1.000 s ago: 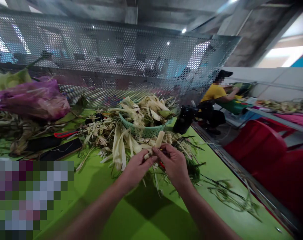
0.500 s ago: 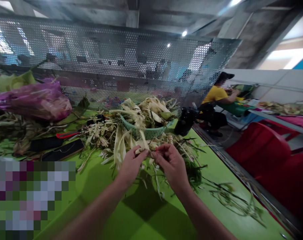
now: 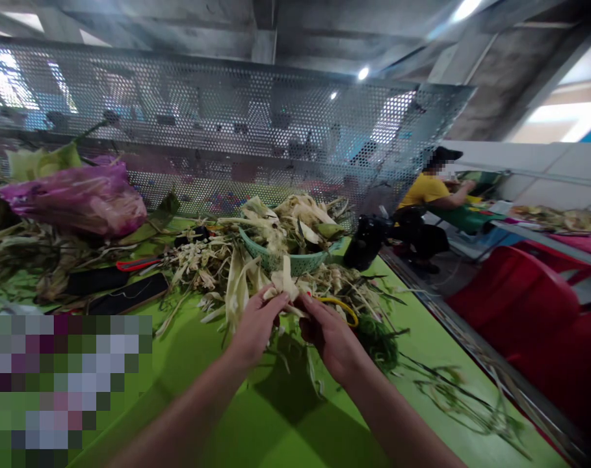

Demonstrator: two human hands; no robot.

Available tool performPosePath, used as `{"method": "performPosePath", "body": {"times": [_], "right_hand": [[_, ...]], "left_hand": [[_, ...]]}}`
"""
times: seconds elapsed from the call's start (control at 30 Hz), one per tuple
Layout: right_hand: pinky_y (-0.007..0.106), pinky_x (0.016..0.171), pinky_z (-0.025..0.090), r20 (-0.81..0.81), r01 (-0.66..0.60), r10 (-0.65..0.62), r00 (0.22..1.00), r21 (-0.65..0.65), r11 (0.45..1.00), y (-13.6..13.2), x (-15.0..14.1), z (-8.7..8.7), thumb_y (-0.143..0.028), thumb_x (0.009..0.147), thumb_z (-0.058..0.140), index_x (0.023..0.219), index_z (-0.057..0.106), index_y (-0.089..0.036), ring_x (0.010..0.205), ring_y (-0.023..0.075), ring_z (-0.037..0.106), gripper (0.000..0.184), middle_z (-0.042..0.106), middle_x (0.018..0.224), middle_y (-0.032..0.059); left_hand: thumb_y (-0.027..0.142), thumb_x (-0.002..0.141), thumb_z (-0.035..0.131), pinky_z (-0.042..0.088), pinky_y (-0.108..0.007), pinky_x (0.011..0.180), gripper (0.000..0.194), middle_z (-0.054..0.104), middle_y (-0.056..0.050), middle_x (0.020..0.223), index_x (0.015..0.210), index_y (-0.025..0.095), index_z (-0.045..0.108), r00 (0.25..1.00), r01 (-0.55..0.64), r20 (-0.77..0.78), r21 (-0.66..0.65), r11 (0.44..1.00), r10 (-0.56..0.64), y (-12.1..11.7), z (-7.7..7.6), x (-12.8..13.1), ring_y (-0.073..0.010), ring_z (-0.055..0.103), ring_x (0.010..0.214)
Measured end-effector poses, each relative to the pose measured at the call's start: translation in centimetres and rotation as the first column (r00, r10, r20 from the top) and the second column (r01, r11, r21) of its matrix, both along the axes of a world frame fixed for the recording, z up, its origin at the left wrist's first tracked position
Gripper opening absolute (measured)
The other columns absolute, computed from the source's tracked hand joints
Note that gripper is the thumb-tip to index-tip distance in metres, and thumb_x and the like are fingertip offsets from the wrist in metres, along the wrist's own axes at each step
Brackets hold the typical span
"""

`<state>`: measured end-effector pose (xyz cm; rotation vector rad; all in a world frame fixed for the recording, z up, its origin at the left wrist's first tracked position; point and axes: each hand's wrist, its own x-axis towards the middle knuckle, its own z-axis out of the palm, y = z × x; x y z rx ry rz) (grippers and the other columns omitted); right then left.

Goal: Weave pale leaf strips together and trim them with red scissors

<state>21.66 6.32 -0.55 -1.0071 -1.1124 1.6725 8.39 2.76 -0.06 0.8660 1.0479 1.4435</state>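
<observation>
The surface (image 3: pixel 188 396) has a smooth, faintly glossy green finish; the basket (image 3: pixel 300 261) looks like matt plastic, heaped with dry, papery, creased husks (image 3: pixel 302 211). The bag (image 3: pixel 80 195) is thin, shiny, wrinkled plastic. Behind, the perforated screen (image 3: pixel 202 104) looks like grey metal with a dull sheen, and the red chair (image 3: pixel 519 279) reads as smooth plastic, softly glossy
</observation>
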Motion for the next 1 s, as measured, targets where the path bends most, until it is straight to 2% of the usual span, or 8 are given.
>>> {"method": "performPosePath", "body": {"times": [0.1, 0.2, 0.3, 0.5, 0.6, 0.7, 0.83, 1.0], "right_hand": [[0.021, 0.043, 0.033, -0.06, 0.08, -0.078, 0.995, 0.034, 0.996, 0.6, 0.3, 0.1, -0.036, 0.065, 0.077, 0.085, 0.071, -0.019, 0.047, 0.0076, 0.042, 0.027, 0.065, 0.071, -0.0001], [0.02, 0.044, 0.033, -0.013, 0.107, -0.106, 0.994, 0.213, 0.971, 0.6, 0.6, 0.5, -0.035, 0.069, 0.075, 0.085, 0.071, -0.02, 0.049, 0.0077, 0.041, 0.022, 0.063, 0.07, -0.0002], [0.022, 0.05, 0.038, 0.102, 0.071, -0.117, 0.988, 0.375, 0.924, 0.0, 0.8, 1.1, -0.035, 0.072, 0.072, 0.083, 0.071, -0.02, 0.057, 0.0107, 0.05, 0.019, 0.066, 0.079, 0.002], [0.03, 0.066, 0.047, 0.205, 0.006, -0.128, 0.97, 0.508, 0.861, -0.4, 0.5, 1.4, -0.033, 0.073, 0.07, 0.094, 0.068, -0.02, 0.073, 0.0181, 0.061, 0.025, 0.067, 0.079, 0.0041], [0.031, 0.067, 0.045, 0.274, -0.004, -0.204, 0.94, 0.606, 0.795, -0.4, 0.6, 1.7, -0.029, 0.076, 0.068, 0.085, 0.07, -0.02, 0.074, 0.0181, 0.059, 0.013, 0.065, 0.08, 0.0049], [0.031, 0.067, 0.044, 0.329, -0.028, -0.274, 0.904, 0.684, 0.729, -0.5, 0.8, 2.1, -0.029, 0.077, 0.067, 0.081, 0.073, -0.02, 0.076, 0.0187, 0.057, 0.011, 0.061, 0.08, 0.0058], [0.031, 0.068, 0.044, 0.333, -0.034, -0.263, 0.906, 0.676, 0.737, -0.7, 0.7, 2.3, -0.03, 0.079, 0.065, 0.082, 0.075, -0.021, 0.075, 0.0185, 0.056, 0.013, 0.06, 0.077, 0.0053], [0.031, 0.07, 0.044, 0.298, -0.01, -0.223, 0.928, 0.62, 0.785, -0.4, 0.7, 1.9, -0.031, 0.079, 0.064, 0.083, 0.075, -0.022, 0.076, 0.0183, 0.057, 0.015, 0.062, 0.079, 0.0046]], "left_hand": [[0.041, 0.076, 0.061, 0.038, -0.022, 0.059, 0.025, 0.058, -0.001, 0.076, 0.088, 0.019, 0.063, 0.998, -0.012, -0.055, -0.028, 1.0, 0.01, 0.0, -0.2, 0.0, -0.0111, 0.047, 0.063], [0.036, 0.077, 0.058, 0.035, -0.022, 0.057, 0.018, 0.055, 0.0, 0.069, 0.078, 0.019, 0.062, 0.989, -0.008, -0.146, -0.028, 1.0, 0.004, 0.1, -0.3, -0.1, -0.0118, 0.045, 0.062], [0.027, 0.077, 0.053, 0.035, -0.022, 0.061, 0.012, 0.056, 0.0, 0.069, 0.074, 0.019, 0.061, 0.966, 0.025, -0.257, 0.027, 0.999, -0.018, 0.2, -0.2, 0.0, -0.0133, 0.047, 0.066], [0.022, 0.078, 0.047, 0.038, -0.025, 0.066, 0.024, 0.064, -0.003, 0.078, 0.091, 0.022, 0.067, 0.889, 0.145, -0.451, 0.112, 0.983, -0.08, -0.1, -0.2, 0.4, -0.0171, 0.053, 0.073], [0.02, 0.077, 0.048, 0.04, -0.027, 0.07, 0.027, 0.064, -0.002, 0.08, 0.095, 0.021, 0.068, 0.893, 0.184, -0.435, 0.128, 0.975, -0.112, -0.4, -0.1, 0.4, -0.0172, 0.054, 0.073], [0.02, 0.077, 0.049, 0.041, -0.027, 0.07, 0.028, 0.064, -0.002, 0.082, 0.099, 0.02, 0.068, 0.915, 0.223, -0.366, 0.112, 0.968, -0.169, -0.6, 0.1, 0.4, -0.0162, 0.053, 0.073], [0.032, 0.078, 0.059, 0.042, -0.027, 0.07, 0.03, 0.064, -0.006, 0.084, 0.102, 0.017, 0.067, 0.932, 0.215, -0.319, 0.094, 0.972, -0.175, -0.4, -0.2, 0.4, -0.0171, 0.055, 0.077], [0.046, 0.077, 0.06, 0.044, -0.029, 0.073, 0.044, 0.065, -0.007, 0.088, 0.108, 0.014, 0.064, 0.899, 0.239, -0.393, 0.074, 0.968, -0.192, 0.1, -0.7, 0.4, -0.0184, 0.057, 0.081]]}}
